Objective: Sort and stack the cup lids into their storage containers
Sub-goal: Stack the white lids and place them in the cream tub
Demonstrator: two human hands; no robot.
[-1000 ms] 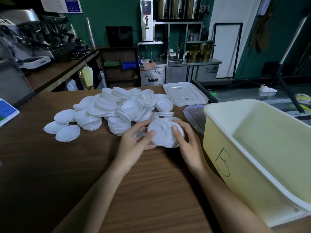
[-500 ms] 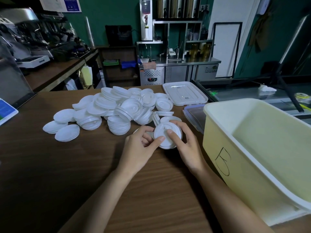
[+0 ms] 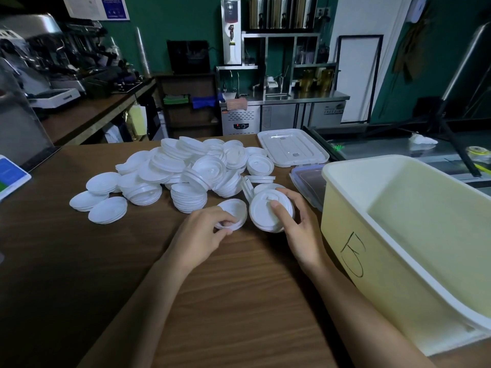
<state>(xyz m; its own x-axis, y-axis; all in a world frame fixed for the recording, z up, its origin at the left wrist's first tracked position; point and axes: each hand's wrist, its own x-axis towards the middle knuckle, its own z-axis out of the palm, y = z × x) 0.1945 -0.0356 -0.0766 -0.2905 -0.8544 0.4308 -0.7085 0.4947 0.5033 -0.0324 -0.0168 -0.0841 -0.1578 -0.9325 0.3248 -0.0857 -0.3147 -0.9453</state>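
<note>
Left hand (image 3: 202,235): we pinched a thin flat lid (image 3: 233,212) by its near edge | right hand (image 3: 297,232): we gripped a stack of sip lids (image 3: 265,212), thumb on top | lid pile (image 3: 186,171) on table (image 3: 239,301) behind | yellow bin (image 3: 372,256) at right.

A dim café workroom with dark green walls (image 3: 170,25). A brown wood-grain table (image 3: 239,301) fills the foreground. At left, a wooden counter (image 3: 87,115) carries an espresso machine (image 3: 34,49). Against the back wall, a steel counter (image 3: 287,107) with undercounter fridge doors holds a white water boiler (image 3: 231,30) and a metal shelf (image 3: 281,49) topped by steel urns (image 3: 281,11). A white door (image 3: 357,78) stands at right of it. A blue notice (image 3: 114,7) hangs on the wall at upper left.
</note>
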